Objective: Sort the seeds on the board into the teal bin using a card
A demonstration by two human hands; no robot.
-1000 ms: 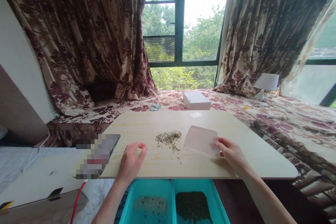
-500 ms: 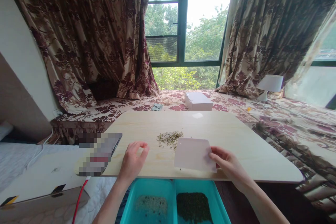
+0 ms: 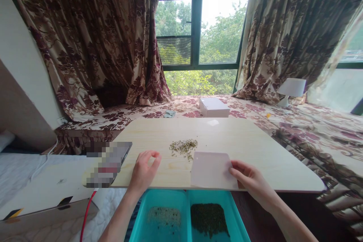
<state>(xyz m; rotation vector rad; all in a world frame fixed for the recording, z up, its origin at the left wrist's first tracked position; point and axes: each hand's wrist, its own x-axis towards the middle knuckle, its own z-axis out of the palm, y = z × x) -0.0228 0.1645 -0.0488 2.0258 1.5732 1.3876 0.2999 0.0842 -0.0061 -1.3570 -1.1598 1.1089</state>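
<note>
A thin, pale translucent plastic sheet (image 3: 211,170) is pinched at its right edge between the thumb and fingers of my right hand (image 3: 248,176). It lies low over the front of the table, its lower edge close to the table's front edge. Just beyond its upper left corner, small greenish beans or seeds (image 3: 184,147) are scattered in a loose pile. Left of the pile, my left hand (image 3: 146,166) rests at the tabletop with curled fingers, thumb and forefinger tips close together; I see nothing in it. Below the edge, a turquoise two-section tub (image 3: 188,211) holds pale grains (image 3: 164,217) left and dark green ones (image 3: 209,217) right.
A phone-like device (image 3: 120,162), partly blurred out, lies at the left of the light wooden table (image 3: 272,159), with a red cable (image 3: 87,211) plugged in. Behind the table, a white box (image 3: 214,107), a grey cloth (image 3: 169,114) and a lamp (image 3: 292,87) sit on the flowered ledge.
My right hand has drawn the plastic sheet slightly toward me and to the right, away from the pile. The left hand has stayed nearly still.
</note>
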